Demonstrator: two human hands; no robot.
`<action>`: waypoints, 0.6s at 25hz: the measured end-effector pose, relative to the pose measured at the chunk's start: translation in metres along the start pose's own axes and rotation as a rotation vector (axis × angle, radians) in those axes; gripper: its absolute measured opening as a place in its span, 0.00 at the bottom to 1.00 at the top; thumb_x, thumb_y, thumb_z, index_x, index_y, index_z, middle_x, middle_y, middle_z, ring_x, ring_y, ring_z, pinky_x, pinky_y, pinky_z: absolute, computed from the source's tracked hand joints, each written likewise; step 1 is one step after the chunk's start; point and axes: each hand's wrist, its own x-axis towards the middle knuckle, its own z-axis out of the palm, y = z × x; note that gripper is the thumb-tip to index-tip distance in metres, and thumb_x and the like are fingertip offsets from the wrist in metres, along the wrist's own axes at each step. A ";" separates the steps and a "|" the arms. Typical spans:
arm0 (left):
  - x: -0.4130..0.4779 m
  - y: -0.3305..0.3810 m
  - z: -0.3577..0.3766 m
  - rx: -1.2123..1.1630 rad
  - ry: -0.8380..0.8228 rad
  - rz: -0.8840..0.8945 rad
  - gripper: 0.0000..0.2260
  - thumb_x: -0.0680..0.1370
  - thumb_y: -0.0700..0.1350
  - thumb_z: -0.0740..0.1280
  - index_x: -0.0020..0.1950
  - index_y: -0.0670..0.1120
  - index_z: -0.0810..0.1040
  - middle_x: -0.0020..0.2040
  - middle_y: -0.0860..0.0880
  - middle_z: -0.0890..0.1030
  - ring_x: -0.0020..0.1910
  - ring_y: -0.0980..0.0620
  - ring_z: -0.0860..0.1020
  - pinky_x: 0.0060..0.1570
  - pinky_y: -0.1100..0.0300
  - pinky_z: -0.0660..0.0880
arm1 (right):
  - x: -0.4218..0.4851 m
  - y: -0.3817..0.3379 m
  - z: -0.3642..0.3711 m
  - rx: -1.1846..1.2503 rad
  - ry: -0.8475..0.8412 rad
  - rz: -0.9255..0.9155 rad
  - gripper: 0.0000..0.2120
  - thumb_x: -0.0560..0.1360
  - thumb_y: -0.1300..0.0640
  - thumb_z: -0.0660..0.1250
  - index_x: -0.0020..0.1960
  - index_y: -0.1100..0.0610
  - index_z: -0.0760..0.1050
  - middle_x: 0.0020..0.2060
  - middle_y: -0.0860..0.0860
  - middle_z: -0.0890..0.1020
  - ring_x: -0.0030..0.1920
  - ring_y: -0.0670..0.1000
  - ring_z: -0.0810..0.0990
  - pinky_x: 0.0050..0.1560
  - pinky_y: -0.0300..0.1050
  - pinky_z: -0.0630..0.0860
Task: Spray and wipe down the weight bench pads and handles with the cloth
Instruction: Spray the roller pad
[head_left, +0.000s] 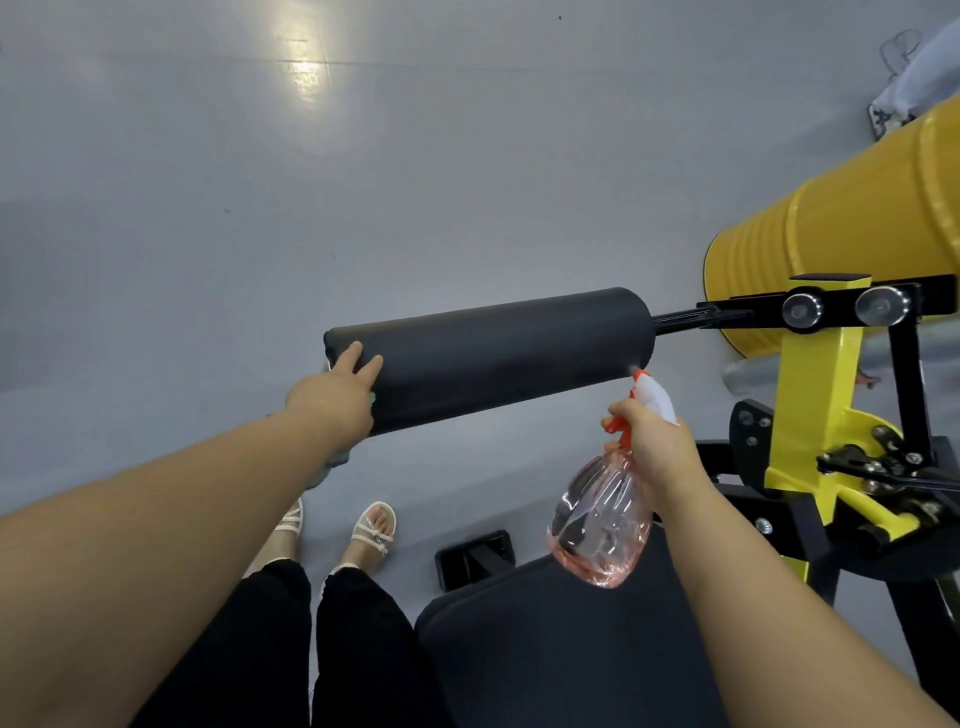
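A: The left hand (337, 389), first.
B: Laid on the left end of the black roller pad (488, 358), fingers stretched flat across its curve. Thumb hidden. A pale blue cloth (332, 462) is pinned between palm and pad, and a fold of it hangs below the wrist.

A: The right hand (657, 447)?
B: Wrapped round the neck of the spray bottle (602, 525), forefinger curled on the orange trigger (615, 423). Bottle is clear pink and held tilted, base toward the person. The white nozzle (652, 392) points at the lower right end of the roller pad, just beside it. Whether it touches, cannot tell. Small pale blur at the tip.

A: How is the pad mounted?
B: Roughly level, on a black bar (685, 317) running right into a black bracket with two round knobs (802, 310), fixed to the yellow frame (815, 415).

A: Below the hands?
B: A flat black seat pad (545, 649) under the bottle and the right forearm, apart from both. Left of it are the person's legs in black trousers, with feet in white sandals (374, 527) on the grey floor (208, 182).

A: Farther out?
B: A yellow ribbed drum (841, 228) behind the frame, at the right edge. A bright patch of reflected light on the floor, far side, left of centre.
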 end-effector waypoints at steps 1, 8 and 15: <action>-0.004 0.000 0.005 0.038 0.011 0.010 0.30 0.80 0.46 0.57 0.77 0.53 0.45 0.78 0.50 0.41 0.64 0.41 0.71 0.51 0.53 0.75 | -0.002 -0.002 -0.001 -0.008 -0.014 -0.009 0.15 0.75 0.59 0.62 0.62 0.58 0.72 0.37 0.53 0.77 0.34 0.49 0.73 0.37 0.42 0.73; -0.034 0.005 0.036 -0.018 0.058 0.061 0.19 0.79 0.45 0.58 0.71 0.50 0.65 0.69 0.50 0.65 0.56 0.45 0.77 0.45 0.53 0.76 | -0.030 0.004 0.037 -0.375 -0.290 -0.132 0.13 0.73 0.57 0.63 0.58 0.51 0.75 0.39 0.50 0.75 0.32 0.49 0.74 0.41 0.45 0.74; -0.011 -0.005 0.007 -0.107 0.113 -0.043 0.31 0.79 0.45 0.58 0.77 0.52 0.45 0.77 0.53 0.40 0.59 0.41 0.75 0.44 0.54 0.73 | -0.054 0.012 0.075 -0.467 -0.437 -0.224 0.08 0.72 0.54 0.64 0.47 0.59 0.75 0.34 0.51 0.74 0.32 0.50 0.73 0.42 0.49 0.75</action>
